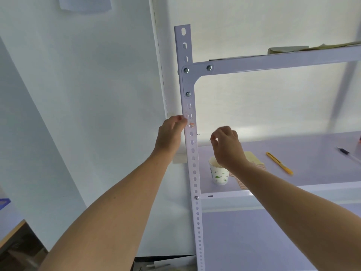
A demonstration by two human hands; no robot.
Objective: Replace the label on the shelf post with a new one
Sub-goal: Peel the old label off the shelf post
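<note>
Clinging to the white perforated metal shelf post point(190, 133), a small torn remnant of orange-printed label point(191, 124) sits on the post's front face, below the bolted corner bracket. The left hand point(171, 133) is just beside it on the post's left edge, its fingertips point(181, 118) curled and pressed against the metal slightly above the remnant. The right hand point(226, 146) hovers clear of the post to the right, thumb and forefinger pinched together; whether anything is held between them cannot be told. Both forearms reach up from the lower corners of the view. Behind the right hand, on the pale shelf board point(293, 153), stand a white paper cup with green leaf print point(218, 174), a yellowish sheet with strips of printed labels point(252, 167), a yellow utility knife point(279, 163) and a pen point(347, 154) farther right.
</note>
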